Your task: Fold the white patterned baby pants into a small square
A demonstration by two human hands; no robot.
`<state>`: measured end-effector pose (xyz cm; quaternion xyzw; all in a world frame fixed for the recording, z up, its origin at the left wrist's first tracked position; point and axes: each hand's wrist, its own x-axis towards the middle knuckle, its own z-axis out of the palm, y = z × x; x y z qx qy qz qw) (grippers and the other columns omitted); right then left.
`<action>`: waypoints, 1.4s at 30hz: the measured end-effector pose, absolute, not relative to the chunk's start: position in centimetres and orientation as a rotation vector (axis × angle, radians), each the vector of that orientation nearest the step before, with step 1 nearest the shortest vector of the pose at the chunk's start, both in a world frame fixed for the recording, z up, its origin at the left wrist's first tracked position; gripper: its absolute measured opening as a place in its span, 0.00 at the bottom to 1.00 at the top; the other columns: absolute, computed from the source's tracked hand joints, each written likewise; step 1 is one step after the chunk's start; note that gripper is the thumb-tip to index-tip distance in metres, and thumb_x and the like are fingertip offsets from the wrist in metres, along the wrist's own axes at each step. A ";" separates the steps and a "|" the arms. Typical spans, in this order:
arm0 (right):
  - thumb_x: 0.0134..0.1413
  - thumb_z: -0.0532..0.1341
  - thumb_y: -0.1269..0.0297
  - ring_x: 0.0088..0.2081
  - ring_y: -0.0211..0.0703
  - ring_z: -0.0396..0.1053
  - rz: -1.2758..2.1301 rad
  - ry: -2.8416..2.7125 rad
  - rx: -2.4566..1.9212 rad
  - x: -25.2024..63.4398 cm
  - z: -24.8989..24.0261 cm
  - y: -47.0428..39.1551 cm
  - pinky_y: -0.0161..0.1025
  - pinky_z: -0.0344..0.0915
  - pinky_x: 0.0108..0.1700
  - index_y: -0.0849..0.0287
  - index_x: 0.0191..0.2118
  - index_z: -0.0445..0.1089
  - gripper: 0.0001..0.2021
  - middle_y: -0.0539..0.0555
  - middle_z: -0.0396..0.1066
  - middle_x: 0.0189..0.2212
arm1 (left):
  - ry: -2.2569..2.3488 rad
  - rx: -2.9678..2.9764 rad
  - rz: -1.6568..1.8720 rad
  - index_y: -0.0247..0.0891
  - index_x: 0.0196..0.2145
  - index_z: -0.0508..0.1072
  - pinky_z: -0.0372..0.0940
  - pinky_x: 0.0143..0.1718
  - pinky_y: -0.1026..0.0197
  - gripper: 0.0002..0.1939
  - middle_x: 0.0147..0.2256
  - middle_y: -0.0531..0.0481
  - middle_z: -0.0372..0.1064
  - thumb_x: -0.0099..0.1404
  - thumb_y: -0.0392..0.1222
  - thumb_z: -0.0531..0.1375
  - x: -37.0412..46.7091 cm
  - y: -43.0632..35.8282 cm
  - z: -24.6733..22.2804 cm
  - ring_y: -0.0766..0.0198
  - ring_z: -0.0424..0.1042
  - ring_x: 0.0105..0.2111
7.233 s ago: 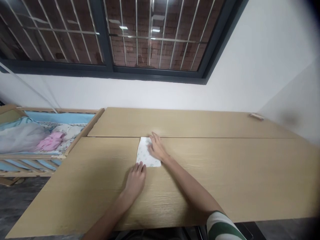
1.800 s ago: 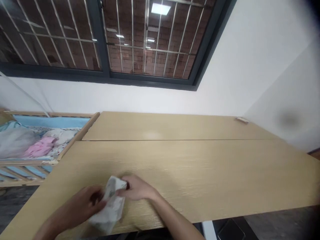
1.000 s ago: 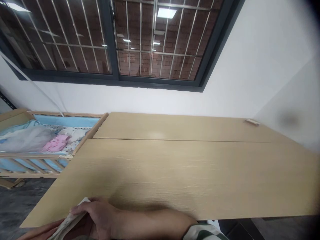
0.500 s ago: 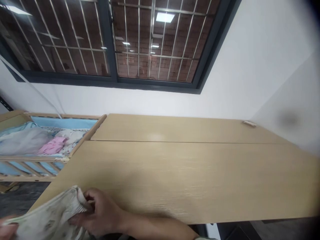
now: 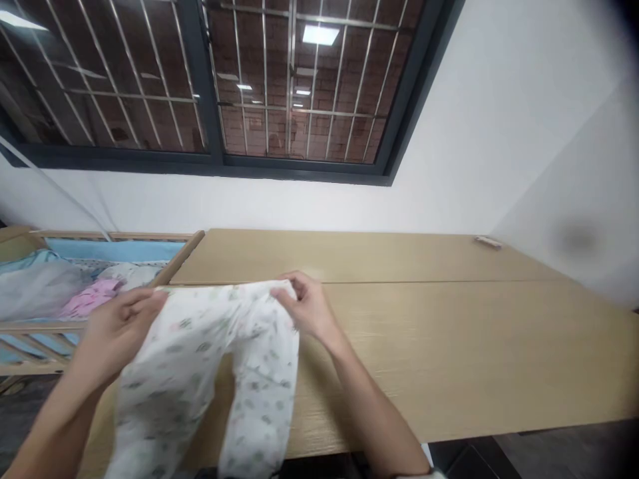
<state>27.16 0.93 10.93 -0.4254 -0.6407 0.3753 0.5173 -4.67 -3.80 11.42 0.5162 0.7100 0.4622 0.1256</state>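
A pair of small white trousers (image 5: 259,372) with a green and grey print hangs stretched between my hands, its two legs dangling over the near part of the wooden table (image 5: 424,346). My left hand (image 5: 122,326) pinches one end of the waistband. At the other end, my right hand (image 5: 304,303) grips the waistband between thumb and fingers. The lower ends of the legs run to the bottom of the picture.
A wooden cot (image 5: 184,256) with blue lining stands left of the table. In it lie a pink cloth (image 5: 92,297) and pale bedding (image 5: 37,289). A small flat object (image 5: 488,242) rests at the table's far right. A barred window (image 5: 299,86) is above.
Both hands have risen and moved right with the trousers. The bunched cloth is now spread out by its waistband, with both legs hanging down.
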 end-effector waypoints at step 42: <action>0.73 0.47 0.64 0.54 0.52 0.60 0.133 -2.246 -1.714 37.6 -6.8 19.9 0.45 0.53 0.58 0.61 0.56 0.67 0.16 0.64 0.66 0.53 | 0.752 2.602 0.236 0.43 0.71 0.50 0.41 0.71 0.40 0.31 0.73 0.41 0.35 0.75 0.51 0.51 18.6 -4.8 -4.4 0.46 0.35 0.72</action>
